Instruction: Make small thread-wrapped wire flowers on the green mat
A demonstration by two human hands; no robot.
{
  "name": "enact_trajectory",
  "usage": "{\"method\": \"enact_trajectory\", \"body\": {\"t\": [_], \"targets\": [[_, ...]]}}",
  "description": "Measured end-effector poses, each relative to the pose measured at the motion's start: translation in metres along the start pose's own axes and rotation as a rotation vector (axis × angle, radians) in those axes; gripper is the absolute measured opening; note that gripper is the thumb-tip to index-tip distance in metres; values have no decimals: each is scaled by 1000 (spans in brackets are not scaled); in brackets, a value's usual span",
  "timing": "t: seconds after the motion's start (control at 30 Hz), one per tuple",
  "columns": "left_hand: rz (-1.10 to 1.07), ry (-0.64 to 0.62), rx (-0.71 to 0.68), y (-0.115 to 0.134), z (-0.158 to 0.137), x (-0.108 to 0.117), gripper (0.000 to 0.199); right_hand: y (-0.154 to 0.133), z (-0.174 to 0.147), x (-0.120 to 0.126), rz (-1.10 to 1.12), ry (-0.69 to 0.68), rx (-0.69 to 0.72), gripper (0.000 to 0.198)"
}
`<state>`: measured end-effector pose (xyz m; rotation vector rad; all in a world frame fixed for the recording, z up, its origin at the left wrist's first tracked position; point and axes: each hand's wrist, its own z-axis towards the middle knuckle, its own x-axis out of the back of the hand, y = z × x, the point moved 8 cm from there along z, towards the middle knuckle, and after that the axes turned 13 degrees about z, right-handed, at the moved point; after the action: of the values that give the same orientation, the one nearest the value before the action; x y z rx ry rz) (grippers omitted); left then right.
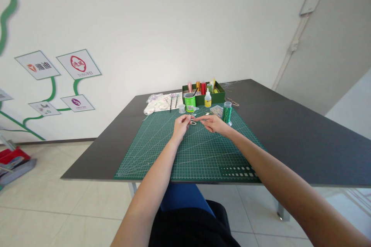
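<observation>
My left hand (182,124) is over the cutting mat (162,146), its thumb and fingertips pinched together. Whatever is between them is too small to make out. My right hand (213,123) reaches in from the right, index finger stretched toward the left fingertips and the other fingers loosely bent. Between the hands, pale ring-shaped handles (193,123) show, looking like those of small scissors; their rest is hidden. Just beyond stands a bright green tub (190,103) with a dark brush in it. A green thread spool (227,112) stands upright right of my right hand.
A glue bottle (208,99) stands before a green box (220,96) holding several thread spools. Left of the tub are a small clear jar (182,109), dark thin sticks (171,104) and white cloth-like material (158,105). A flat clear case (216,110) lies near the spool.
</observation>
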<state>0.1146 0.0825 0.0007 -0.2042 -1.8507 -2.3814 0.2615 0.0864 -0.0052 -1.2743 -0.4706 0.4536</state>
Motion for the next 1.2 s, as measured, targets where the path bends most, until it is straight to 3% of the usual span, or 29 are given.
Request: {"method": "enact_trajectory", "body": {"t": [1.2], "targets": [[-84, -12, -5, -4, 2, -2, 36, 0, 1, 0, 3, -14, 6, 51]]}}
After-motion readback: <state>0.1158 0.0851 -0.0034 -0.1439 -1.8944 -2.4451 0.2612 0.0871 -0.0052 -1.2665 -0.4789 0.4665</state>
